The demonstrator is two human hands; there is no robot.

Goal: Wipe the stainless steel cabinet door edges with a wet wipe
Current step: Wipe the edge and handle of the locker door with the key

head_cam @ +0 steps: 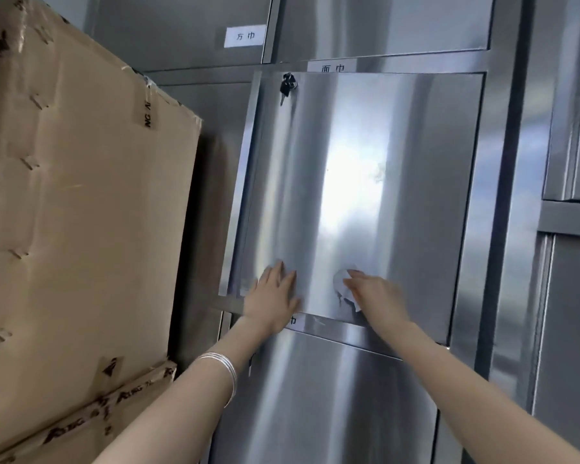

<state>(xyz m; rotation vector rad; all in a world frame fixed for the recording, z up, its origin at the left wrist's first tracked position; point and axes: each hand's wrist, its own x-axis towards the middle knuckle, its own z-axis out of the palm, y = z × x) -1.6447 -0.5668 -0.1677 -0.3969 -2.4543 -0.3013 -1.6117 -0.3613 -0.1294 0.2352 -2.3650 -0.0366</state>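
At lower centre, we laid our left hand (272, 296) flat-fingered on the brushed stainless steel cabinet door (349, 179) while our right hand (375, 296) gripped the crumpled white wet wipe (344, 283) against it, mid-wipe; we judged its bottom edge next.

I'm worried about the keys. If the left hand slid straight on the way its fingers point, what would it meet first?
Probably only bare steel: the left hand lies flat on the cabinet door, fingers aimed up and slightly right, so the keys seem to stay left of its line.
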